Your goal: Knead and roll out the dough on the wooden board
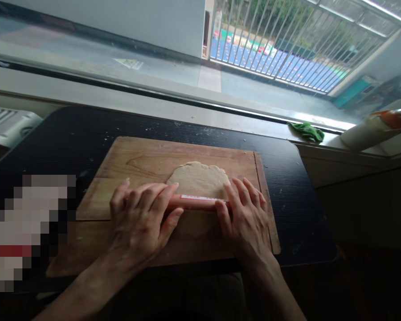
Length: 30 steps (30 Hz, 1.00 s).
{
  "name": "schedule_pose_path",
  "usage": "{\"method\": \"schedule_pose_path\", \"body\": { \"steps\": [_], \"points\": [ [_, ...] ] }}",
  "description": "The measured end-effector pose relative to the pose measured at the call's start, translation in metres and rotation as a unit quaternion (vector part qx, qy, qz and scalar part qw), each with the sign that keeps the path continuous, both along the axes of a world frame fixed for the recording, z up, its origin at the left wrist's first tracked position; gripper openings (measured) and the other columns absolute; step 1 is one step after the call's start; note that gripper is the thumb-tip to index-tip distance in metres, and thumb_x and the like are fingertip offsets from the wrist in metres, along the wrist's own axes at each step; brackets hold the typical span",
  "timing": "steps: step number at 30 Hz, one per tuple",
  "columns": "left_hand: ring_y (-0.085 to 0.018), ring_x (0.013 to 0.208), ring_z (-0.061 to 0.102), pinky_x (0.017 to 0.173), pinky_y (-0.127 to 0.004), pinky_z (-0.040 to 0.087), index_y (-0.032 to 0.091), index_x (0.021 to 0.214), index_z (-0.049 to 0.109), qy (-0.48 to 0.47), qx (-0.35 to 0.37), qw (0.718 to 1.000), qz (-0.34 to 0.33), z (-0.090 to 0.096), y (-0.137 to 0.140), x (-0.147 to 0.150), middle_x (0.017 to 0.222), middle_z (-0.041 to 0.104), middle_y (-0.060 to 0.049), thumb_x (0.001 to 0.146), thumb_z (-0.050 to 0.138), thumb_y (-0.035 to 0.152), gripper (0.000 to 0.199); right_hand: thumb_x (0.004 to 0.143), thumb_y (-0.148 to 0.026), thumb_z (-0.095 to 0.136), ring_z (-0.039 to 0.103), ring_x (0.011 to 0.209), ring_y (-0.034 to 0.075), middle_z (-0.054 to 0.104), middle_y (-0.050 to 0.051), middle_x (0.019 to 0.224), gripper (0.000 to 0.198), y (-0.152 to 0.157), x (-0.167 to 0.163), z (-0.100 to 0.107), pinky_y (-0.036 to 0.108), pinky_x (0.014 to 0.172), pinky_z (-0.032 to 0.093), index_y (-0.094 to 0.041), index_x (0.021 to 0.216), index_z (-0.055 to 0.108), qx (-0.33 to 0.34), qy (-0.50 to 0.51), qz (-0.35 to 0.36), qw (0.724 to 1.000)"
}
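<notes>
A flattened sheet of pale dough (198, 176) lies on a wooden board (143, 154). Across the dough runs a wooden rolling pin (197, 203) with a white and red label strip. My left hand (142, 214) is closed over the pin's left part, thumb on the near side and fingers on the far side. On the right part, my right hand (245, 214) grips the pin in the same way. Both hands hide the pin's ends. A strip of dough shows on the near side of the pin, in shadow.
The board rests on a black table (300, 200) dusted with flour in places. Behind it are a window sill and glass, with a green cloth (307, 132) on the sill. A pale cylinder (361, 133) stands at the right; a metal appliance (13, 125) sits at the left.
</notes>
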<state>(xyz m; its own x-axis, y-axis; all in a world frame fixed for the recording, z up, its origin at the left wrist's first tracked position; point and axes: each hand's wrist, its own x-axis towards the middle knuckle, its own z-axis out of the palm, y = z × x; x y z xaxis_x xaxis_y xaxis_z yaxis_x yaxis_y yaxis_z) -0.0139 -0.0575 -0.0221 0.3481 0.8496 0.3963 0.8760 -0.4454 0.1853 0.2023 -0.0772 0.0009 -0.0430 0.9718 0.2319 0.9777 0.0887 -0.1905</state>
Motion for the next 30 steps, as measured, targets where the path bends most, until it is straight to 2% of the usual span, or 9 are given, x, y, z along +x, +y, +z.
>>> {"method": "schedule_pose_path", "body": {
  "steps": [4, 6, 8, 13, 15, 21, 23, 25, 30],
  "points": [
    [-0.029, 0.114, 0.050, 0.109, -0.055, 0.017, 0.022, 0.124, 0.054, -0.021, 0.005, 1.000, 0.016, 0.007, 0.037, 0.019, 0.119, 0.061, -0.009, 0.087, 0.045, 0.034, 0.040, 0.095, -0.044, 0.035, 0.032, 0.132, 0.027, 0.047, 0.010, 0.138, 0.044, 0.042, 0.003, 0.001, 0.045, 0.104, 0.031, -0.020, 0.126, 0.054, 0.012, 0.018, -0.037, 0.999],
    [-0.030, 0.116, 0.049, 0.109, -0.055, 0.017, 0.021, 0.122, 0.056, -0.036, 0.012, 0.999, 0.016, 0.010, 0.043, 0.024, 0.120, 0.061, -0.009, 0.088, 0.043, 0.033, 0.038, 0.095, -0.044, 0.035, 0.033, 0.131, 0.028, 0.047, 0.010, 0.137, 0.044, 0.050, 0.004, 0.002, 0.046, 0.102, 0.033, -0.019, 0.125, 0.054, 0.016, 0.021, -0.041, 0.999],
    [-0.029, 0.114, 0.051, 0.109, -0.055, 0.017, 0.021, 0.123, 0.055, -0.038, 0.010, 0.999, 0.009, 0.010, 0.036, 0.020, 0.118, 0.062, -0.009, 0.088, 0.044, 0.032, 0.039, 0.094, -0.043, 0.036, 0.032, 0.132, 0.028, 0.046, 0.010, 0.138, 0.043, 0.041, 0.003, 0.003, 0.046, 0.102, 0.032, -0.020, 0.127, 0.053, 0.015, 0.015, -0.032, 0.999],
    [-0.028, 0.105, 0.054, 0.108, -0.052, 0.021, 0.021, 0.131, 0.047, -0.010, -0.014, 1.000, -0.015, 0.002, -0.007, -0.002, 0.116, 0.063, -0.009, 0.084, 0.051, 0.034, 0.049, 0.093, -0.040, 0.041, 0.030, 0.134, 0.027, 0.044, 0.008, 0.141, 0.042, -0.010, -0.002, 0.001, 0.047, 0.107, 0.025, -0.022, 0.130, 0.051, 0.000, 0.003, 0.016, 1.000],
    [-0.028, 0.104, 0.054, 0.108, -0.052, 0.021, 0.021, 0.133, 0.046, -0.005, -0.014, 1.000, -0.011, 0.000, -0.012, -0.005, 0.115, 0.063, -0.009, 0.083, 0.053, 0.035, 0.052, 0.092, -0.041, 0.042, 0.031, 0.134, 0.027, 0.045, 0.008, 0.140, 0.042, -0.017, -0.003, 0.000, 0.048, 0.108, 0.023, -0.022, 0.129, 0.052, 0.000, 0.004, 0.018, 1.000],
    [-0.029, 0.107, 0.054, 0.106, -0.053, 0.023, 0.023, 0.118, 0.058, -0.013, -0.007, 1.000, 0.008, 0.011, 0.033, 0.016, 0.116, 0.064, -0.007, 0.087, 0.045, 0.035, 0.036, 0.094, -0.044, 0.037, 0.031, 0.133, 0.027, 0.047, 0.009, 0.138, 0.044, 0.034, 0.000, 0.003, 0.046, 0.105, 0.028, -0.020, 0.127, 0.052, 0.001, 0.009, -0.026, 1.000],
    [-0.028, 0.111, 0.054, 0.107, -0.052, 0.022, 0.022, 0.115, 0.060, -0.022, -0.004, 1.000, 0.008, 0.015, 0.040, 0.020, 0.118, 0.064, -0.006, 0.088, 0.043, 0.033, 0.033, 0.094, -0.044, 0.036, 0.032, 0.132, 0.028, 0.047, 0.010, 0.137, 0.044, 0.044, 0.001, 0.005, 0.046, 0.103, 0.031, -0.019, 0.127, 0.053, 0.001, 0.013, -0.038, 0.999],
    [-0.027, 0.113, 0.054, 0.107, -0.052, 0.022, 0.021, 0.116, 0.059, -0.026, -0.009, 1.000, -0.001, 0.017, 0.033, 0.017, 0.119, 0.064, -0.007, 0.089, 0.043, 0.031, 0.033, 0.094, -0.043, 0.036, 0.032, 0.132, 0.028, 0.046, 0.010, 0.138, 0.044, 0.039, 0.000, 0.006, 0.046, 0.103, 0.031, -0.019, 0.127, 0.052, -0.003, 0.016, -0.032, 0.999],
    [-0.025, 0.122, 0.049, 0.109, -0.049, 0.023, 0.020, 0.129, 0.049, -0.015, -0.018, 0.999, -0.047, 0.008, -0.011, -0.002, 0.131, 0.057, -0.007, 0.086, 0.048, 0.025, 0.043, 0.094, -0.040, 0.039, 0.030, 0.134, 0.026, 0.045, 0.008, 0.139, 0.041, -0.010, -0.002, 0.002, 0.046, 0.108, 0.023, -0.021, 0.128, 0.052, -0.013, 0.014, 0.015, 1.000]
  ]
}}
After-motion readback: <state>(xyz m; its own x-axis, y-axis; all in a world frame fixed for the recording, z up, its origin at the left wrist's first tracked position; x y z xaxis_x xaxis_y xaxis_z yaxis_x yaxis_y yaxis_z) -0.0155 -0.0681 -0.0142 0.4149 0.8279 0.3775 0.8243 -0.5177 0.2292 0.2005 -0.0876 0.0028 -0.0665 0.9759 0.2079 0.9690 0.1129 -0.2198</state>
